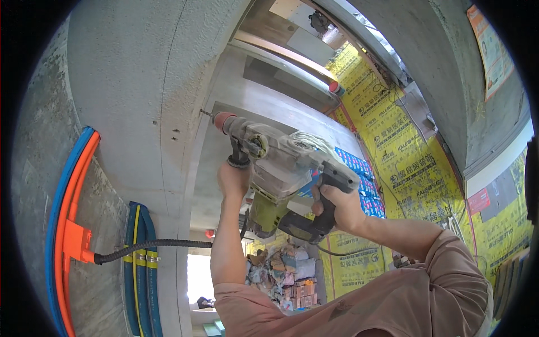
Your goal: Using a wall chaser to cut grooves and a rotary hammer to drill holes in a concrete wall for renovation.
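Both my hands hold up a dusty green and grey rotary hammer drill (272, 154). My left hand (233, 178) is wrapped round its side handle, just behind the red-brown chuck collar (224, 122). Around the rear D-shaped grip, my right hand (341, 209) is closed. The thin drill bit (205, 113) points up and left at the edge of the grey concrete surface (132, 73); I cannot tell whether its tip touches. A few small holes (176, 135) show in that surface, beside a thin dark line. From the drill's rear a cord (337, 254) hangs down.
Orange and blue conduits (76, 191) run along the left wall, with an orange box (77, 241) and a black corrugated hose (151, 244). Blue pipes (133, 269) stand nearby. Yellow printed sheeting (410, 163) covers the floor; blue packages (365, 182) and piled rubble bags (281, 269) lie below.
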A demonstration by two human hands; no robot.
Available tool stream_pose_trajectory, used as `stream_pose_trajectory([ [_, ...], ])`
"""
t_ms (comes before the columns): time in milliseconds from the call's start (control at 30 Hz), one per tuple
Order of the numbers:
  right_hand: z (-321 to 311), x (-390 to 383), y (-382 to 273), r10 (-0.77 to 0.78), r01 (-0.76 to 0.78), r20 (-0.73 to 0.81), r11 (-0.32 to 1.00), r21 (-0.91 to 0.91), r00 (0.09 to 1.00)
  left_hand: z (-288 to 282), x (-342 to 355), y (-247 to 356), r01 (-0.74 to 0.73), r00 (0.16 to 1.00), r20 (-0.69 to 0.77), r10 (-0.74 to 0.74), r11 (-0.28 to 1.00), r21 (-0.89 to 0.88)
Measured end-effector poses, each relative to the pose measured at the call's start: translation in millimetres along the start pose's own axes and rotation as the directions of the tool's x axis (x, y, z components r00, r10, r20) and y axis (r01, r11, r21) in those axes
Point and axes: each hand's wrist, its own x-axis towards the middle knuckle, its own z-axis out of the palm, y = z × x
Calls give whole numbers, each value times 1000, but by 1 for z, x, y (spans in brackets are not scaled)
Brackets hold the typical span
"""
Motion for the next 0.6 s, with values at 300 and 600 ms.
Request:
stream_pose_trajectory([
  [300, 12, 79, 0, 67, -67, 38, 998, 2, 997, 7, 54, -26, 20, 1000, -18, -17, 986, 164],
  [600, -14, 9, 5, -45, 46, 29, 998, -32, 999, 19, 10, 0, -87, 996, 22, 86, 995, 53],
])
